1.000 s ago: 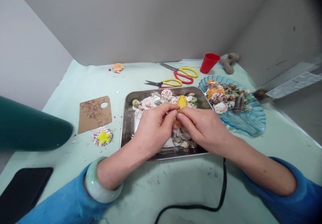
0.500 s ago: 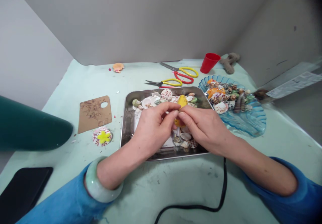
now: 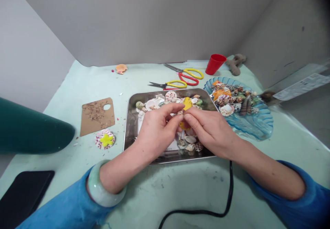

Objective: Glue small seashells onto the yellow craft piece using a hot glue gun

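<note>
Over a steel tray [image 3: 131, 126] of seashells, my left hand [image 3: 158, 129] and my right hand [image 3: 210, 129] meet fingertip to fingertip. Both pinch a small shell piece between them, with a yellow-orange shell [image 3: 184, 125] showing just under the fingers. What exactly sits inside the pinch is mostly hidden. Another yellow shell [image 3: 187, 102] lies in the tray just beyond the fingertips, among white and spotted shells [image 3: 170, 96].
A blue glass dish [image 3: 257, 126] of mixed shells stands right of the tray. Two scissors [image 3: 177, 83], [image 3: 189, 74] and a red cup [image 3: 214, 64] lie behind. A cardboard piece [image 3: 96, 116], a shell flower [image 3: 105, 139], a dark green object [image 3: 28, 129], a phone [image 3: 23, 194] and a black cable [image 3: 227, 194] are nearby.
Both hands have barely shifted; the fingertips work slightly at the small piece pinched between them.
</note>
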A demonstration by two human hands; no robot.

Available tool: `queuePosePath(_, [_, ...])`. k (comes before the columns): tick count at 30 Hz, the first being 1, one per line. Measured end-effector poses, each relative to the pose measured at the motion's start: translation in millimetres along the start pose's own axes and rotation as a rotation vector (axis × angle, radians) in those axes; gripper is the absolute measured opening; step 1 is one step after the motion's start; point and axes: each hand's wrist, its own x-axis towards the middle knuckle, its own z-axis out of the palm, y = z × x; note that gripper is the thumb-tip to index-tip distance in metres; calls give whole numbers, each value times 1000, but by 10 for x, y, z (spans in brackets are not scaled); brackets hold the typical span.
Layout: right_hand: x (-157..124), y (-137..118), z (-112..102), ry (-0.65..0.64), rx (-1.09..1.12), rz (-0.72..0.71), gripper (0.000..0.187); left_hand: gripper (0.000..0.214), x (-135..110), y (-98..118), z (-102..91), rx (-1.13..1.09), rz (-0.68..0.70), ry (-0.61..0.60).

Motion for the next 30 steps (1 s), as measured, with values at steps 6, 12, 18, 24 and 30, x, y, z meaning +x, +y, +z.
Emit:
queuePosePath(6, [9,-11,-13,-7,-15,12,32,30,-9,-14,12,-14,17,-48])
queuePosePath(12, [12,-12,-7,-11,-61,26,31,28,-13,-53,18,-16,-6,-90])
queuePosePath(18, [6,-9,1,-4,-66,32,31,20,-15,-72,20,0,25,-107])
queuePosePath(24, [9,-3,8,-5,-71,32,30,21,-11,-80,17,49,45,-100])
queuePosePath(30, [14,-13,-3,-4,-68,15,32,30,-12,-84,15,94,40,-100])
